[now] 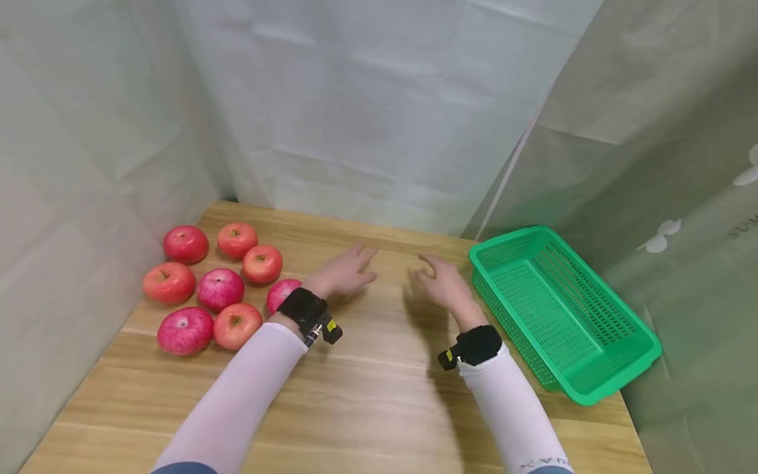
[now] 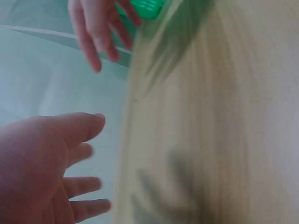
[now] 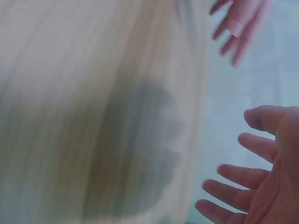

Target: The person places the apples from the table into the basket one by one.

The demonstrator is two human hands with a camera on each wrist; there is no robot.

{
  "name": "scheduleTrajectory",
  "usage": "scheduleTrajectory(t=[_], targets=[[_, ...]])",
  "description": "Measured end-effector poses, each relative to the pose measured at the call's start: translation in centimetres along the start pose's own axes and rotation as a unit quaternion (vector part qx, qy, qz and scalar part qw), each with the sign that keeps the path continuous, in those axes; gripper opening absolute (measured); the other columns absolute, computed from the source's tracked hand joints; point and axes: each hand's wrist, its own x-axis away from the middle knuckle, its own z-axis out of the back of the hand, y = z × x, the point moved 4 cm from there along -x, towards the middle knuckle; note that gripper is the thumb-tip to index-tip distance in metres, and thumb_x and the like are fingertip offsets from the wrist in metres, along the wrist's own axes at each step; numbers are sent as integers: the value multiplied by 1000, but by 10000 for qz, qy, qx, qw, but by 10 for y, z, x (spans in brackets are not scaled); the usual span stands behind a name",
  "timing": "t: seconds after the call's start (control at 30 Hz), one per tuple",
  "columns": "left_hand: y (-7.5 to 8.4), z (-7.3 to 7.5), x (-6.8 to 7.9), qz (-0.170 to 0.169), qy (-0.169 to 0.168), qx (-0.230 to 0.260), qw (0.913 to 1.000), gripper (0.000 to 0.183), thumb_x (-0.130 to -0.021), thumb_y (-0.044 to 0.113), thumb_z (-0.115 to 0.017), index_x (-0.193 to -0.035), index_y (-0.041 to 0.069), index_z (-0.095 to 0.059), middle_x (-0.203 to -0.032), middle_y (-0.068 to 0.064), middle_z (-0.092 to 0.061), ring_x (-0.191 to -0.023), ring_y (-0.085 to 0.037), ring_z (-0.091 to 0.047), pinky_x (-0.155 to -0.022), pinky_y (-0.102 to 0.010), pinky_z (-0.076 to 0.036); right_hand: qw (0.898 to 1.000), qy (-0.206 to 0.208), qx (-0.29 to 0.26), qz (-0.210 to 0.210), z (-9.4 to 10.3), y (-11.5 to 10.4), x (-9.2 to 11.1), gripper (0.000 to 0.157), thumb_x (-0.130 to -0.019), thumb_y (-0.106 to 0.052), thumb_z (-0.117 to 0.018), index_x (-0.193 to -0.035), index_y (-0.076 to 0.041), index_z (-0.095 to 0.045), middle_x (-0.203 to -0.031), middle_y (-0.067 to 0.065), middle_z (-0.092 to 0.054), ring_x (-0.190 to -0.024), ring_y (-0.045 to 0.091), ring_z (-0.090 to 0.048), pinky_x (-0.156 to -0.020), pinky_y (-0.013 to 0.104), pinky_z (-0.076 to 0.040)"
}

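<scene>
White sleeves (image 1: 243,388) lead to left hand (image 1: 345,272) and right hand (image 1: 445,286), both empty, fingers loosely spread over the table (image 1: 355,408); eight apples (image 1: 220,289) left, green basket (image 1: 547,316) right. Gentle cupping should suit apples.

Holding white-fabric-sleeved L arm (image 1: 237,395) & R arm (image 1: 512,405) out fwd, and there, showing bare L hand (image 1: 345,272) apart from bare R hand (image 1: 445,286), w/ fingers (image 2: 88,209) loosely spread!

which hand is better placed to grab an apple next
Probably the left hand: it is empty and nearer the apples. The right hand, also empty, is nearer the green basket.
</scene>
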Motion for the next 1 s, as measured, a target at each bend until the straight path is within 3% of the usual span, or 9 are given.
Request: scheduleTrajectory(t=[0.13,0.17,0.27,0.57,0.73,1.0], targets=[[5,0,12,-271,-163,128,9994,63,-111,33,-55,-164,3,-39,-168,-25,-36,-156,-41,-33,-127,-54,-25,9989,-41,-462,-41,21,6,34,57,-112,-42,-54,-163,-18,-47,-158,20,-53,-127,43,-64,-102,58,-53],[7,0,16,-341,-196,145,9991,62,-111,33,-55,-163,3,-41,-167,-25,-37,-155,-41,-34,-127,-54,-26,9985,-35,-537,-38,26,7,44,57,-112,-42,-54,-163,-18,-47,-158,20,-52,-134,42,-60,-103,59,-53],[14,-3,27,-534,-238,157,9982,59,-111,30,-55,-162,2,-43,-166,-25,-39,-154,-41,-36,-127,-55,-27,9966,16,-819,7,42,10,71,56,-112,-41,-56,-163,-19,-47,-159,20,-51,-134,42,-61,-102,59,-54],[24,0,62,-544,-155,105,9983,57,-111,30,-57,-161,4,-47,-164,-25,-41,-153,-42,-38,-125,-58,-30,9957,459,-799,128,92,29,133,56,-113,-42,-53,-162,-15,-47,-153,20,-57,-129,44,-62,-95,62,-55],[25,3,81,-692,-189,40,9974,54,-110,29,-58,-158,5,-51,-162,-26,-45,-151,-42,-41,-124,-58,-32,9960,614,-617,-194,114,51,165,58,-114,-45,-50,-165,-19,-43,-156,20,-54,-132,45,-59,-93,64,-54],[15,12,104,-447,-82,209,9987,54,-110,31,-59,-159,8,-51,-163,-23,-44,-151,-43,-41,-122,-60,-33,9855,1314,-258,-1044,142,94,208,61,-115,-44,-45,-167,-13,-38,-158,27,-49,-136,54,-51,-91,69,-47]])
